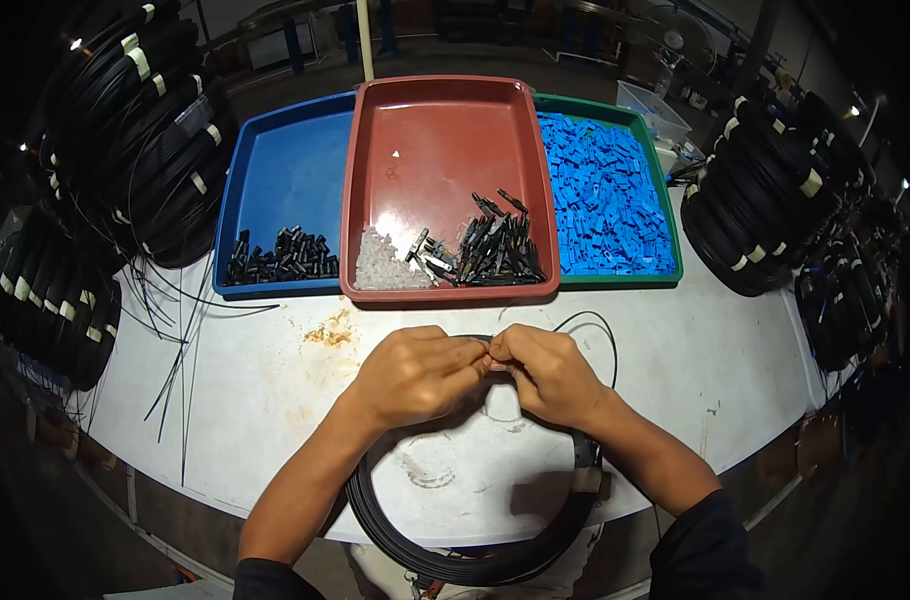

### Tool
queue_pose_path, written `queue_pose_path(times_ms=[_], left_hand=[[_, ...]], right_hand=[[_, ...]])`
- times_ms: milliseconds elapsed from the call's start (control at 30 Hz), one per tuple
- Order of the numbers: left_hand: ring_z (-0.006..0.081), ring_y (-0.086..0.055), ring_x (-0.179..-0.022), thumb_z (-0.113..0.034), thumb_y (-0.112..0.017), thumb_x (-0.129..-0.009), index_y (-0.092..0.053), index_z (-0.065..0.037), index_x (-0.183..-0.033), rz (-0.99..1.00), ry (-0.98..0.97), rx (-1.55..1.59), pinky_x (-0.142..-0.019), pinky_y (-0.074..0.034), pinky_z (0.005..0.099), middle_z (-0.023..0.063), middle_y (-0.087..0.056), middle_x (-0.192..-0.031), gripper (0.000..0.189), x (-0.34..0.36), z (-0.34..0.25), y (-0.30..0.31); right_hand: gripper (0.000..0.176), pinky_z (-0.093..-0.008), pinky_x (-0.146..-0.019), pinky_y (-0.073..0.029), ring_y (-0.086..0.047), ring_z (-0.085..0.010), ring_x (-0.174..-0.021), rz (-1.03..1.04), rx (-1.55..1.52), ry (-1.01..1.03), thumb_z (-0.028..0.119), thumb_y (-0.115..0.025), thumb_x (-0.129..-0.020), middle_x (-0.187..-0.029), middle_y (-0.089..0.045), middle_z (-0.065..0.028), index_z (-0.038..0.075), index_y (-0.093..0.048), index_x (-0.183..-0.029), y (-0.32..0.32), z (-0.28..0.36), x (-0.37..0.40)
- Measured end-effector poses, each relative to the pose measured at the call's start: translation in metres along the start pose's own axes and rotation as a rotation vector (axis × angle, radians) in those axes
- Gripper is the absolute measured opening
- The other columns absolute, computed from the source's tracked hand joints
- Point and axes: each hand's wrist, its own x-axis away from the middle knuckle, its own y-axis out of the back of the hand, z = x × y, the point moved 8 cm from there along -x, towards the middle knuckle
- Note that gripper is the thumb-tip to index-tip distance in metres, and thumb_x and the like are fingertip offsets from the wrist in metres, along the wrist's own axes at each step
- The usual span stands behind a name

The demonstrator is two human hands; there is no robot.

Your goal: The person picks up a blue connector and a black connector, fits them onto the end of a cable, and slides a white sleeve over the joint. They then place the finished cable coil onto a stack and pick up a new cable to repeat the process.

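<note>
A coil of black cable (465,570) lies on the white table, and both hands are over its far side. My left hand (420,375) is closed, thumb and fingers pinched together. My right hand (550,372) is closed too, its fingertips meeting those of my left. Whatever sits between the fingertips is too small and covered to make out. A thin loose loop of the cable (612,340) rises beside my right hand and curves down behind the wrist. Pale tape (586,480) binds the coil on its right side.
Beyond my hands stand a blue tray (285,170) with black parts, a red tray (445,140) with clear and dark pieces, and a green tray (672,240) of blue clips (605,200). Cable coils are stacked left (165,130) and right (765,200). Loose cable ends (185,370) trail at left.
</note>
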Motion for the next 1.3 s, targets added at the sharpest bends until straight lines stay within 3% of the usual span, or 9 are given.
queue_pose_path(times_ms=[167, 333, 433, 600, 833, 1000, 1100, 1200, 1300], left_hand=[[0.0243, -0.065, -0.055, -0.003, -0.077, -0.07, -0.074, -0.004, -0.085, -0.054, 0.557, 0.464, -0.052, -0.051, 0.0341, 0.0082, -0.07, -0.068, 0.015, 0.012, 0.035, -0.006], [0.021, -0.065, -0.057, -0.004, -0.083, -0.067, -0.074, -0.003, -0.084, 0.019, 0.048, 0.098, -0.053, -0.053, 0.0327, 0.0105, -0.075, -0.083, 0.02, -0.003, 0.002, 0.004], [0.0199, -0.065, -0.058, -0.006, -0.085, -0.066, -0.073, -0.004, -0.084, 0.019, -0.075, -0.079, -0.054, -0.053, 0.0326, 0.01, -0.075, -0.09, 0.022, 0.003, -0.005, -0.001], [0.0233, -0.073, -0.06, -0.002, -0.077, -0.075, -0.078, 0.0, -0.083, -0.017, 0.63, 0.488, -0.055, -0.057, 0.0277, 0.0129, -0.077, -0.08, 0.009, 0.012, 0.037, -0.003], [0.018, -0.067, -0.058, -0.005, -0.084, -0.066, -0.075, -0.003, -0.086, 0.048, -0.057, -0.076, -0.053, -0.054, 0.0315, 0.0113, -0.077, -0.091, 0.022, 0.002, -0.003, -0.001], [0.0108, -0.069, -0.058, -0.006, -0.081, -0.08, -0.079, 0.0, -0.086, -0.105, 0.597, 0.546, -0.052, -0.051, 0.0224, 0.0121, -0.076, -0.074, 0.008, 0.014, 0.039, -0.003], [0.0127, -0.071, -0.06, -0.005, -0.081, -0.079, -0.079, -0.001, -0.085, -0.047, 0.615, 0.566, -0.053, -0.053, 0.0235, 0.0115, -0.077, -0.077, 0.008, 0.014, 0.037, -0.007], [0.0165, -0.07, -0.058, -0.003, -0.079, -0.078, -0.077, 0.0, -0.083, 0.017, 0.25, 0.212, -0.052, -0.053, 0.0265, 0.0109, -0.076, -0.076, 0.006, 0.001, 0.016, -0.001], [0.0179, -0.068, -0.054, -0.005, -0.078, -0.079, -0.075, 0.0, -0.082, 0.075, 0.047, -0.019, -0.051, -0.052, 0.0284, 0.0101, -0.074, -0.073, 0.006, 0.0, 0.001, -0.003]], right_hand=[[0.013, -0.0374, -0.067, -0.049, -0.06, -0.0282, -0.073, -0.05, 0.296, 0.314, 0.003, -0.065, -0.078, -0.083, -0.058, -0.012, 0.002, -0.054, -0.084, 0.006, 0.034, -0.004], [0.013, -0.0358, -0.065, -0.048, -0.059, -0.026, -0.072, -0.061, 0.335, 0.294, 0.005, -0.065, -0.079, -0.082, -0.059, -0.0109, 0.003, -0.052, -0.083, 0.002, 0.027, -0.001], [0.013, -0.0359, -0.064, -0.048, -0.059, -0.0256, -0.071, -0.04, -0.133, -0.094, 0.007, -0.064, -0.081, -0.079, -0.057, -0.0097, 0.003, -0.052, -0.082, -0.002, -0.008, -0.001], [0.017, -0.0414, -0.067, -0.049, -0.059, -0.0342, -0.073, -0.055, 0.21, 0.257, -0.005, -0.064, -0.077, -0.078, -0.056, -0.0143, 0.001, -0.052, -0.087, 0.006, 0.026, -0.006], [0.017, -0.0384, -0.066, -0.049, -0.061, -0.0297, -0.074, 0.025, -0.014, -0.036, -0.004, -0.069, -0.075, -0.087, -0.063, -0.0131, 0.001, -0.055, -0.085, -0.002, -0.006, -0.001], [0.014, -0.0392, -0.065, -0.046, -0.058, -0.0323, -0.071, -0.092, 0.221, 0.257, -0.001, -0.065, -0.081, -0.08, -0.059, -0.0134, 0.002, -0.052, -0.086, 0.012, 0.027, -0.007], [0.016, -0.039, -0.066, -0.048, -0.06, -0.0309, -0.073, -0.017, 0.244, 0.239, -0.006, -0.067, -0.078, -0.085, -0.064, -0.0133, 0.001, -0.056, -0.088, 0.007, 0.024, -0.003], [0.016, -0.0392, -0.067, -0.048, -0.06, -0.0308, -0.073, 0.051, -0.103, -0.153, -0.005, -0.068, -0.08, -0.088, -0.064, -0.0123, 0.001, -0.056, -0.088, -0.004, -0.014, 0.001], [0.015, -0.0402, -0.068, -0.05, -0.062, -0.0321, -0.075, -0.005, -0.016, -0.042, -0.008, -0.067, -0.081, -0.087, -0.064, -0.0135, 0.0, -0.056, -0.089, 0.0, -0.006, -0.001]])
